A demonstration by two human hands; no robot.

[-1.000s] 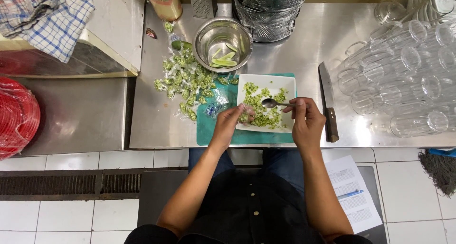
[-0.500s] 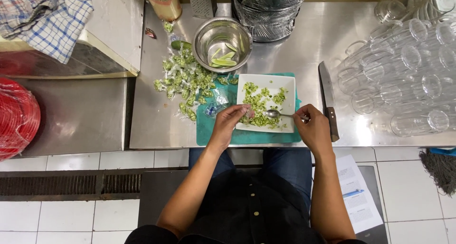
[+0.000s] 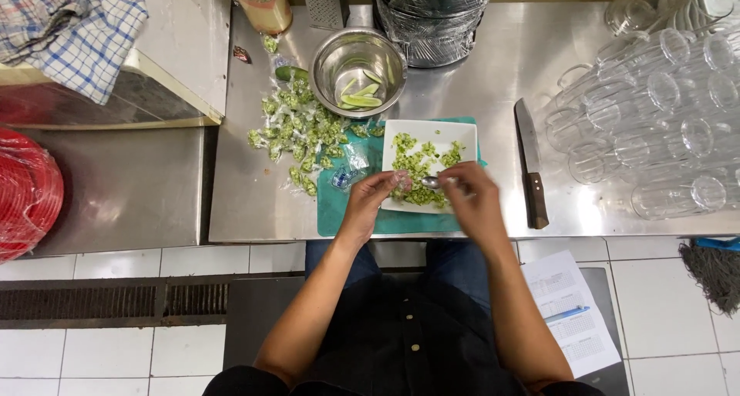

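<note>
While my right hand pinches a spoon, fingers closed round the handle, bowl end pointing to 9 o'clock, my left hand holds a small clear wrap between fingertips, rest of the hand loosely curled. Spoon bowl and wrap nearly touch, both over the near edge of the white plate. Plate carries chopped green bits and sits on a teal board. At 10 o'clock from the hands: pile of wrapped green portions on the steel counter, a few loose wraps just beside the plate's left edge. At 12 o'clock: steel bowl with green slices inside. At 3 o'clock: knife, blade pointing away from me, clear of the board. Further out at 2 o'clock: rows of glasses lying on their sides. Far at 10 o'clock: checked cloth.
</note>
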